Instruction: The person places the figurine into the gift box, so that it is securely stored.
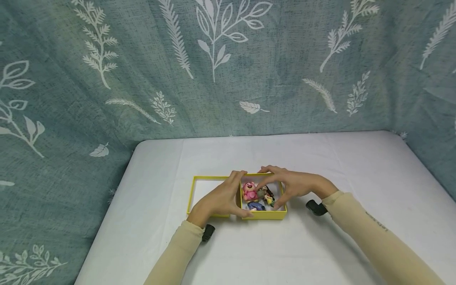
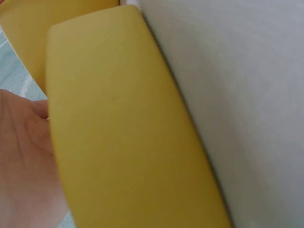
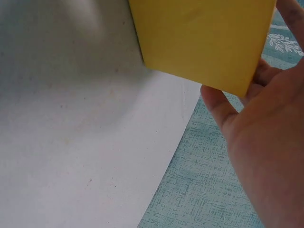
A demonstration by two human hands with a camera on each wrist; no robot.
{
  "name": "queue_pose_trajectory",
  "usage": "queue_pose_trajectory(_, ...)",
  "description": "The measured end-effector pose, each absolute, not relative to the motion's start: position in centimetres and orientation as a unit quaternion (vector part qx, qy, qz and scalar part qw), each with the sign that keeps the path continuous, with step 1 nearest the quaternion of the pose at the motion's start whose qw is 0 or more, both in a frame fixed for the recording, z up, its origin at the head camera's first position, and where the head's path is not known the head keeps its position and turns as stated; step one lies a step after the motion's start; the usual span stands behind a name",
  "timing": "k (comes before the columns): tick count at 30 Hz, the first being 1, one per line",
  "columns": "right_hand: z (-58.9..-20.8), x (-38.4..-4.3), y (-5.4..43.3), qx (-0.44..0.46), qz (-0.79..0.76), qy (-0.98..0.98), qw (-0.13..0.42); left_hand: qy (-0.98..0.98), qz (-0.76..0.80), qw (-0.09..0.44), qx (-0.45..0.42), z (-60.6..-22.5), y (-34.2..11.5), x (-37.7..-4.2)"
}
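Two forearms [image 1: 174,255] angled inward, left hand [image 1: 220,198] spread beside yellow box [image 1: 265,215], right hand [image 1: 295,184] spread over figurines [image 1: 250,193]

The head camera looks forward and down, far enough back to take in the white table [image 1: 295,253] and leafy curtain [image 1: 278,87]. Both wrist cameras [image 1: 316,207] face, from low and very close, the yellow boxes [image 1: 264,215] the head view shares; which box fills the left wrist's view is hard to tell.
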State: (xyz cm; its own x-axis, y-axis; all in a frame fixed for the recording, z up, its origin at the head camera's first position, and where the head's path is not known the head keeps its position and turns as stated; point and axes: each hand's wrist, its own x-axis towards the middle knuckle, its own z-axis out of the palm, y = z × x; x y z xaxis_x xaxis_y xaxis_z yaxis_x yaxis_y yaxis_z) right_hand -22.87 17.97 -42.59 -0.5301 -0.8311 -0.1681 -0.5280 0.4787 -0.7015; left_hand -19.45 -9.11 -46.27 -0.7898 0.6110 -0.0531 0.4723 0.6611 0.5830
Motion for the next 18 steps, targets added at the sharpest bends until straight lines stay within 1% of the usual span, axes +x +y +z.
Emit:
queue_pose_trajectory(7, -42.5, -23.3, 18.1, -0.399, -0.282, 0.827, 0.278, 0.901, 0.281, 0.119, 0.309, -46.2, -9.1, -19.4)
queue_pose_trajectory(18, -42.6, -24.0, 17.9, -0.416, -0.254, 0.821, 0.298, 0.902, 0.277, 0.115, 0.311, -46.2, -9.3, -19.4)
